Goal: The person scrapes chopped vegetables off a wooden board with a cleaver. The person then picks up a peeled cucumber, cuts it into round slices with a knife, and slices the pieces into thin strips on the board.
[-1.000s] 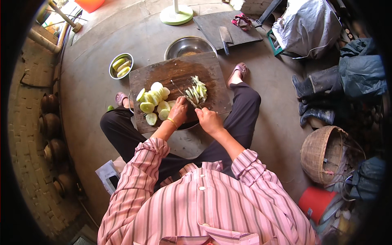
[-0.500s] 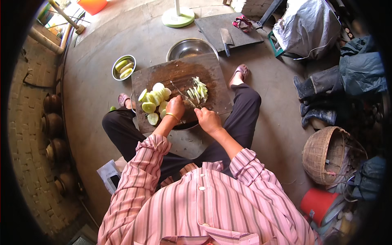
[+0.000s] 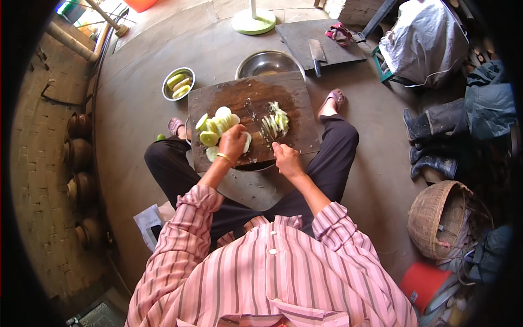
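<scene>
A wet wooden cutting board (image 3: 226, 92) lies between my knees, with a round vessel partly showing under its near edge. My right hand (image 3: 286, 159) is closed around a knife's handle; the thin blade (image 3: 253, 111) points away over the board. Just right of the blade lies a heap of pale green vegetable strips (image 3: 277, 120). My left hand (image 3: 232, 144), with a yellow bangle at the wrist, is closed at the right side of a pile of round vegetable slices (image 3: 210, 131). One pale slice (image 3: 247, 142) shows at its fingers, which are partly hidden.
Beyond the board stand a metal basin (image 3: 269, 57) and a small bowl (image 3: 178, 84) of cut vegetable pieces. A cleaver (image 3: 316, 57) rests on a dark board (image 3: 348, 48). Boots (image 3: 433, 163), a wicker basket (image 3: 433, 218) and a red bucket (image 3: 427, 283) line the right side.
My left hand has shifted away from the knife toward the slice pile. The right hand still grips the knife near the strips. The whole view has swung slightly.
</scene>
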Demonstrator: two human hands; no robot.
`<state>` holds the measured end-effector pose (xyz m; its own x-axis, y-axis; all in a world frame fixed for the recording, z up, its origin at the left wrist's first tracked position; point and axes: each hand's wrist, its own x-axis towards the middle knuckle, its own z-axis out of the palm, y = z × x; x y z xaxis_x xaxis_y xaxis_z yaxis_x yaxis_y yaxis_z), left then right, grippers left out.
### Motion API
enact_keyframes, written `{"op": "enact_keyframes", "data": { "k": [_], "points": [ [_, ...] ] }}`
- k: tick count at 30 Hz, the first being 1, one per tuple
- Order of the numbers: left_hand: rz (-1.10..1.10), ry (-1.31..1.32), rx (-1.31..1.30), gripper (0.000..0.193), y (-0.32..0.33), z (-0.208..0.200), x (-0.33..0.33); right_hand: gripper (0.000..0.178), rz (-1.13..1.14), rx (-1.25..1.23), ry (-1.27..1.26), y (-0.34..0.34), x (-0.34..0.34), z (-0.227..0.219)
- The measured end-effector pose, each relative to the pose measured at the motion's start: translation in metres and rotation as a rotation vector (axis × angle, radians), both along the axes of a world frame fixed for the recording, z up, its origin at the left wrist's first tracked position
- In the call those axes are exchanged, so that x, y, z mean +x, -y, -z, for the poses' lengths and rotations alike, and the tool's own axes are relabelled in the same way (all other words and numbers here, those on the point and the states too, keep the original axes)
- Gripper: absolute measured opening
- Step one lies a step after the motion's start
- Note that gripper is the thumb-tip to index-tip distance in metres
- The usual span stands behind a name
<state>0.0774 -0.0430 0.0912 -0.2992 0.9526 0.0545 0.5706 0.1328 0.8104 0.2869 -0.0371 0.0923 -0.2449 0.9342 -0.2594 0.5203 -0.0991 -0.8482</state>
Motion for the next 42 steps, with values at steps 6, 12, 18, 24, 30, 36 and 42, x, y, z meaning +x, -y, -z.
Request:
{"op": "enact_keyframes", "data": {
  "k": [6, 12, 18, 24, 30, 36, 42],
  "points": [
    [0.036, -0.329, -0.086, 0.024, 0.034, -0.034, -0.039, 0.053, -0.06, -0.237, -0.047, -0.007, 0.017, -0.033],
    [0.191, -0.602, -0.175, 0.038, 0.042, -0.022, -0.026, 0.049, -0.049, 0.0, 0.108, -0.03, 0.036, -0.018],
    [0.184, -0.451, -0.228, 0.023, 0.034, -0.026, -0.03, 0.048, -0.082, 0.066, 0.1, -0.02, 0.04, -0.025],
    [0.087, 0.299, -0.424, 0.012, 0.007, -0.043, -0.017, 0.05, -0.181, -0.091, 0.064, -0.018, 0.05, -0.043],
    [-0.044, 0.542, -0.434, 0.017, -0.043, -0.014, 0.026, 0.051, -0.078, -0.112, 0.064, -0.032, 0.056, -0.051],
    [0.131, -0.376, -0.12, 0.025, -0.041, 0.002, 0.048, 0.048, -0.024, -0.036, 0.104, -0.028, 0.052, -0.028],
    [0.565, -0.664, 0.073, 0.021, -0.038, 0.001, 0.051, 0.046, -0.054, 0.205, 0.25, -0.021, 0.044, -0.039]
  ]
}}
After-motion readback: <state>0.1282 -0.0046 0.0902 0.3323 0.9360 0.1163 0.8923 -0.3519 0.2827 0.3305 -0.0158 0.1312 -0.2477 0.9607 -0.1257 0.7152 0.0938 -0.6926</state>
